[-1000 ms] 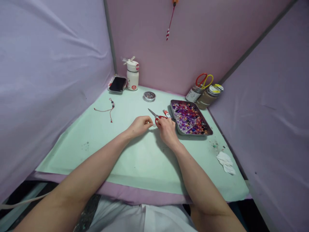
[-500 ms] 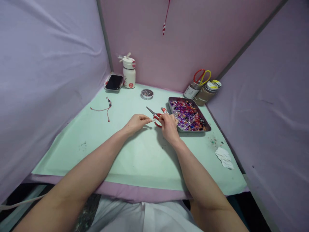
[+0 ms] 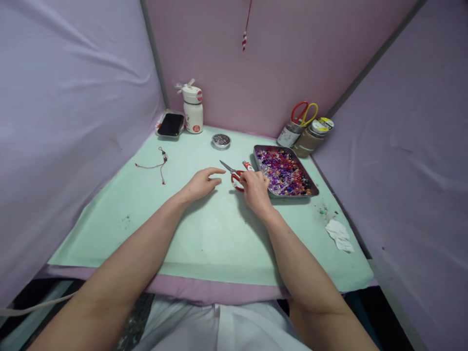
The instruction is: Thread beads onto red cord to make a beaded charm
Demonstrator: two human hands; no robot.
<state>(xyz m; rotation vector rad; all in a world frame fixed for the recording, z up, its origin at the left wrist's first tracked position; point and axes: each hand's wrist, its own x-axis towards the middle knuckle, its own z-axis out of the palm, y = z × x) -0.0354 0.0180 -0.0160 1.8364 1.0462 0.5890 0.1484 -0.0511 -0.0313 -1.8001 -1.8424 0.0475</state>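
Note:
My left hand point(image 3: 203, 183) is open above the mat, thumb and fingers apart with nothing between them. My right hand point(image 3: 255, 191) is closed in a pinch beside the bead tray. A small clear beaded piece point(image 3: 235, 184) hangs at its fingertips, too small to make out in detail. Behind it lie red-handled scissors point(image 3: 228, 166), blades pointing to the far left, one handle partly covered by my right hand. A red lighter point(image 3: 248, 166) rests just beyond my right knuckles. The metal tray point(image 3: 288, 196) holds many purple, red and clear beads.
A corded bracelet point(image 3: 162, 165) lies at the left. Farther back stand a phone point(image 3: 171, 125) in a clear tray, a white bottle point(image 3: 193, 114) and a round dish point(image 3: 221, 142). Scissors in a tin point(image 3: 288, 135), a brown jar point(image 3: 307, 142) and a crumpled tissue point(image 3: 339, 236) are at the right.
My left hand has let go of the small clear piece, drawn back left and spread its fingers. My right hand stays almost in place, with the piece hanging from it.

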